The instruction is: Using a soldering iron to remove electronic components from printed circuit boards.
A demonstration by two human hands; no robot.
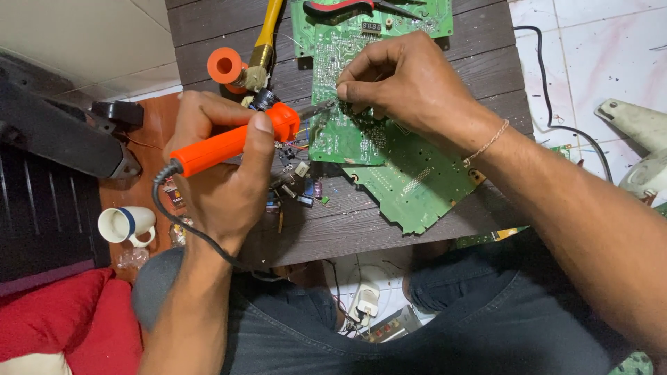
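Soldering iron (229, 144), gripped in our left hand (222, 167) at centre left, lies level, tip pointing right to the green circuit board (347, 132) our right hand (403, 83) pinches on the desk (347, 222).

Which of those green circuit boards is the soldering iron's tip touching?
The middle board, pinned under the right hand; the far board carries pliers, the near one lies bare.

Head view, steeply down (close) over table (389, 222)
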